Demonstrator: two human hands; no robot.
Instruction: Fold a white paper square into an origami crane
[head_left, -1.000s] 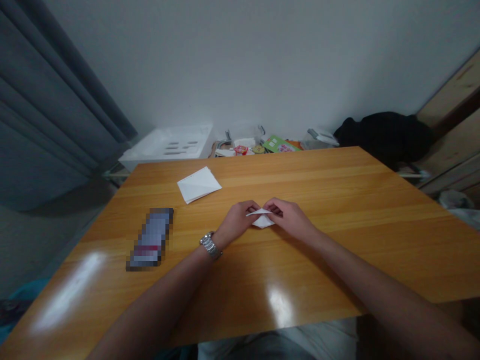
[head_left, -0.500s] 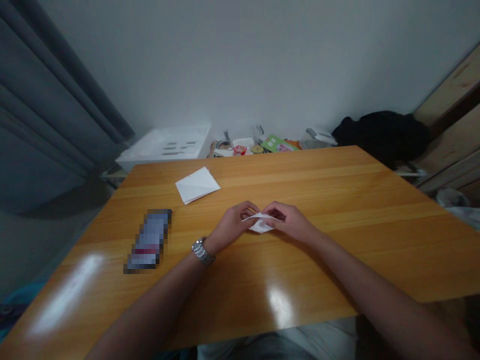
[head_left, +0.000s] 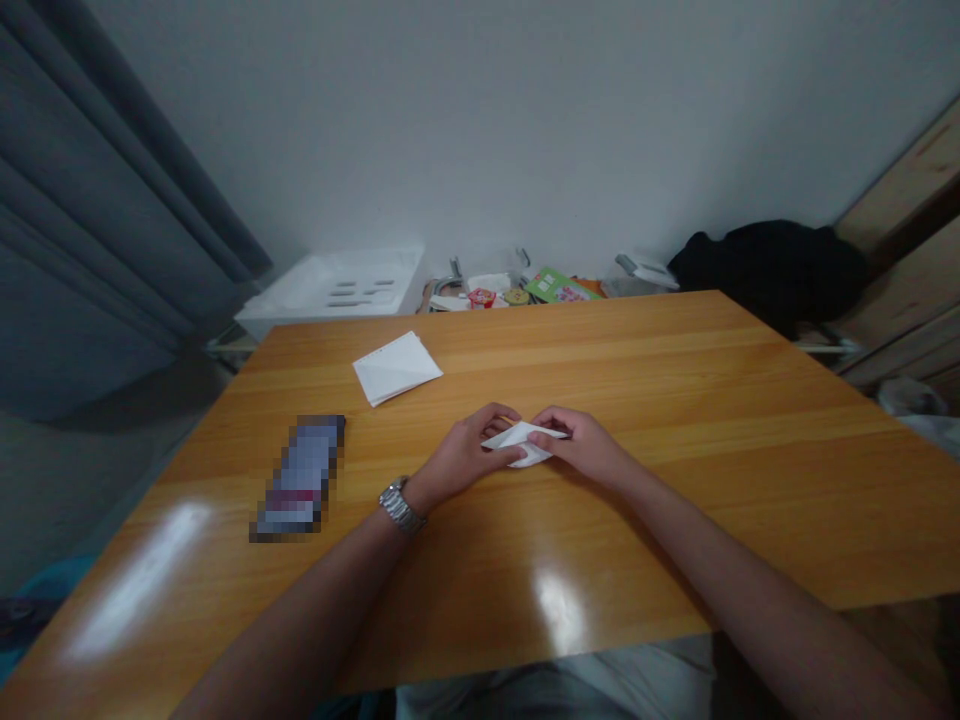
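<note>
On the wooden surface (head_left: 675, 400), both hands, left hand (head_left: 463, 458) and right hand (head_left: 585, 447), pinch the small folded paper (head_left: 523, 443), which wants firm, even creasing.

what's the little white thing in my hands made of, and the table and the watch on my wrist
Folded white piece: looks like thin paper, matte, with sharp creases and pointed corners. Both hands pinch it. Table: seems wood or wood-look laminate, orange-brown with grain lines and a glossy finish, shown by bright glare patches. Wristwatch: likely metal, a silvery band that glints; the view is too small to be sure.

head view, down over table (head_left: 675, 420)
</note>
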